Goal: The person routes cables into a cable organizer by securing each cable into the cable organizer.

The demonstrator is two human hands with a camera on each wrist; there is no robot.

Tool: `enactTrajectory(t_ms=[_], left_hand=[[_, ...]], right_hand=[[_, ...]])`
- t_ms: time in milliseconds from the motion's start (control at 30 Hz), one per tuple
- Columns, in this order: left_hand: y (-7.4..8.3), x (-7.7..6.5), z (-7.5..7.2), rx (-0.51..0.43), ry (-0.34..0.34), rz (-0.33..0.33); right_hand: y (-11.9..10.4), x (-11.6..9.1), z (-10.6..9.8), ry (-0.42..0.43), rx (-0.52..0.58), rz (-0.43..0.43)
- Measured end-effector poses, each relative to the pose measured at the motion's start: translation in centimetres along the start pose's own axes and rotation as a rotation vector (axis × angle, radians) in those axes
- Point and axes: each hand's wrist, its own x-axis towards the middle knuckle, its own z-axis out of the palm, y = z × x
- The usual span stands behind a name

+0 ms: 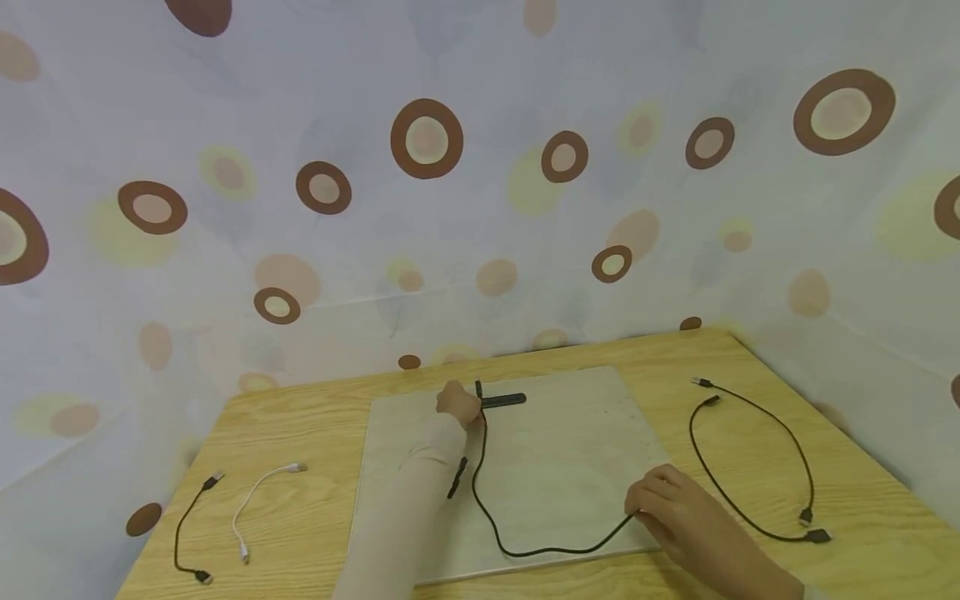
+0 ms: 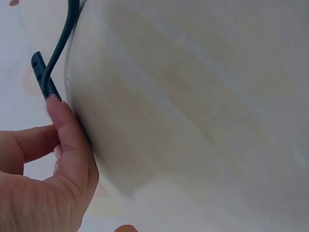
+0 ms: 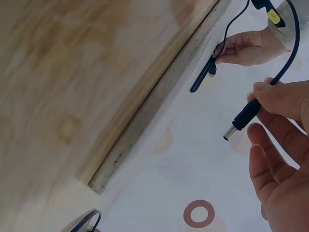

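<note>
A thin black cable (image 1: 551,550) runs in a loose curve over the pale board between my two hands. At the back of the board my left hand (image 1: 457,402) pinches the cable near its USB plug (image 3: 212,71), together with a flat black strap (image 1: 504,401) that sticks out to the right. Fingertips and strap lie close over the board in the left wrist view. By the board's front right corner, my right hand (image 1: 675,515) holds the other end between thumb and fingers. A round barrel plug (image 3: 244,117) with a metal tip points out of that grip.
The pale board (image 1: 570,467) lies on a wooden table (image 1: 315,517). Left of it are a short black cable (image 1: 178,533) and a white cable (image 1: 251,492). Two black cables (image 1: 780,421) lie to the right. A patterned cloth (image 1: 480,208) hangs behind and at the sides.
</note>
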Motion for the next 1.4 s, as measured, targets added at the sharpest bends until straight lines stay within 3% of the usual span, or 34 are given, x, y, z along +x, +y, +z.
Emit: enactTrajectory(t_ms=[267, 567, 733, 933, 1167, 1400], left_hand=[[0.1, -0.1, -0.1, 0.062, 0.004, 0.016], [-0.3, 1.8, 0.7, 0.116, 0.003, -0.008], [-0.4, 1.7, 0.4, 0.087, 0.023, -0.045], [-0.8, 1.4, -0.2, 0.08, 0.087, -0.029], [-1.3, 1.6, -0.2, 0.022, 0.085, -0.048], [-1.0, 1.7, 0.0, 0.033, 0.076, -0.032]], right_hand=[[-0.1, -0.1, 0.3, 0.024, -0.003, -0.019], [0.3, -0.1, -0.1, 0.029, -0.07, 0.017], [0.7, -0.3, -0.2, 0.063, -0.065, -0.001], [0.8, -0.3, -0.2, 0.059, -0.061, -0.013], [0.7, -0.3, -0.2, 0.062, -0.06, -0.009], [0.9, -0.3, -0.3, 0.067, -0.066, -0.016]])
